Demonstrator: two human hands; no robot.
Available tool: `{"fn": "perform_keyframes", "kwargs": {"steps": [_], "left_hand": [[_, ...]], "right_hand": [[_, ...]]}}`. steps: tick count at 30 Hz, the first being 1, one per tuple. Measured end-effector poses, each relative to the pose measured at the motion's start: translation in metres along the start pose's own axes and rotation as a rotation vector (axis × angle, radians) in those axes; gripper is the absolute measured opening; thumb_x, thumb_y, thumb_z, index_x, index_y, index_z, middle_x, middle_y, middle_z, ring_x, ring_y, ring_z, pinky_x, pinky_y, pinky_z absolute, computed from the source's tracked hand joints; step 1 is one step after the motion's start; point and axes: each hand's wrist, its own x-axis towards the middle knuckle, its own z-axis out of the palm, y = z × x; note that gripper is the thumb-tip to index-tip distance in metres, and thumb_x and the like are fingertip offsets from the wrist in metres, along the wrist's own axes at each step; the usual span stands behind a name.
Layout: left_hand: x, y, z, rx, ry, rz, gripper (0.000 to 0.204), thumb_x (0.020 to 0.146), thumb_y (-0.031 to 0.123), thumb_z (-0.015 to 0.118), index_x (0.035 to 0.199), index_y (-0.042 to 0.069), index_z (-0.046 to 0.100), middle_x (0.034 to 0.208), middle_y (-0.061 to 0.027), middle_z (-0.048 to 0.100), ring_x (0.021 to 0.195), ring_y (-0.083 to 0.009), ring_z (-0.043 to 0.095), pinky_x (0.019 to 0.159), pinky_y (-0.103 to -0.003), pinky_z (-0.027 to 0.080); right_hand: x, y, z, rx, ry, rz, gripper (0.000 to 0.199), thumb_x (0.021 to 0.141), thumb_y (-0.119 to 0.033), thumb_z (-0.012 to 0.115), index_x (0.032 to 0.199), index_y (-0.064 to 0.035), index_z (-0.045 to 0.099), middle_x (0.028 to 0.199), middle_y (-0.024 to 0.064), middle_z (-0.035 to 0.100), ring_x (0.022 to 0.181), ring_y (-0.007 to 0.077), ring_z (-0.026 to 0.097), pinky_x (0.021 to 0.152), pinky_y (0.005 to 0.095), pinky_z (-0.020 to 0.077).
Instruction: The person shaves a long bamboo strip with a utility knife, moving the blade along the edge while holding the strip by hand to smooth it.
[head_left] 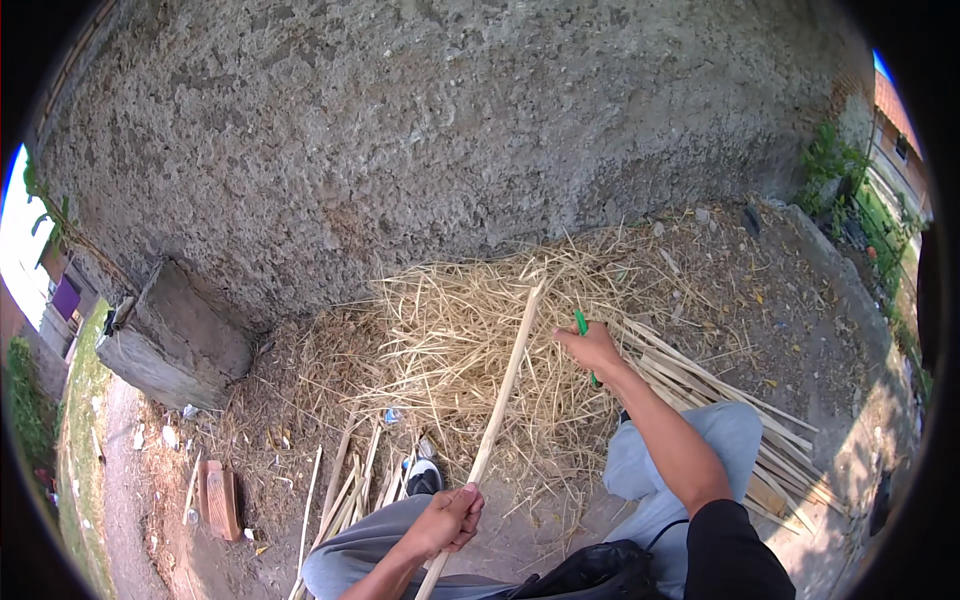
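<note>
The stick's (495, 410) lower end is cut off at the bottom edge; it slants up-right. The left hand (447, 520) grips the stick, and the right hand (592, 348) clasps a half-hidden green tool (581, 325).

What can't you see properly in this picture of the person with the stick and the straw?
- Head view: the green-handled tool in the right hand; the fingers hide most of it, so its blade and kind cannot be told.
- The long stick gripped by the left hand: its lower end is cut off by the bottom edge.
- The shoe: mostly hidden by the knee.
</note>
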Motion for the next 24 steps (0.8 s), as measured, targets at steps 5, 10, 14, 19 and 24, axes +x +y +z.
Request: {"fn": "perform_keyframes", "kwargs": {"steps": [5,10,14,19,24], "left_hand": [[-0.001,-0.015,0.001,0.119,0.036,0.042,0.041,0.106,0.040,0.034,0.078,0.011,0.041,0.056,0.0032,0.032,0.042,-0.0067,0.029,0.037,-0.026,0.024],[0.001,-0.020,0.003,0.228,0.052,0.075,0.043,0.106,0.040,0.035,0.078,0.009,0.044,0.055,0.0014,0.039,0.041,-0.0078,0.036,0.038,-0.026,0.029],[0.003,-0.022,0.002,0.396,0.100,0.132,0.048,0.105,0.040,0.035,0.071,0.008,0.045,0.054,0.0013,0.042,0.043,-0.0084,0.040,0.041,-0.027,0.033],[0.006,-0.023,0.000,0.470,0.107,0.174,0.049,0.105,0.040,0.036,0.071,0.007,0.047,0.054,0.0016,0.043,0.044,-0.0084,0.041,0.042,-0.027,0.034],[0.003,-0.026,0.001,0.460,0.083,0.170,0.044,0.105,0.041,0.036,0.077,0.009,0.046,0.056,0.0027,0.041,0.045,-0.0058,0.039,0.041,-0.023,0.032]], "right_hand": [[-0.029,-0.033,-0.004,0.125,0.176,-0.490,0.038,0.088,-0.031,0.071,0.111,-0.0004,0.069,0.094,0.0102,0.072,0.091,0.0201,0.067,0.085,0.0362,0.0524],[-0.030,-0.040,-0.008,0.155,0.153,-0.455,0.033,0.086,-0.025,0.075,0.109,-0.0019,0.071,0.101,0.0127,0.072,0.089,0.0193,0.067,0.084,0.0364,0.0520],[-0.028,-0.040,-0.007,0.153,0.220,-0.440,0.030,0.084,-0.022,0.076,0.105,-0.0013,0.071,0.101,0.0126,0.071,0.085,0.0196,0.067,0.078,0.0347,0.0523],[-0.016,-0.030,-0.002,-0.038,0.399,-0.805,0.017,0.082,-0.011,0.074,0.095,-0.0012,0.069,0.096,0.0134,0.068,0.080,0.0264,0.067,0.071,0.0337,0.0510],[-0.025,-0.039,-0.004,-0.170,0.449,-0.920,0.012,0.082,0.000,0.068,0.092,0.0014,0.061,0.095,0.0152,0.066,0.077,0.0285,0.066,0.069,0.0368,0.0491]]}}
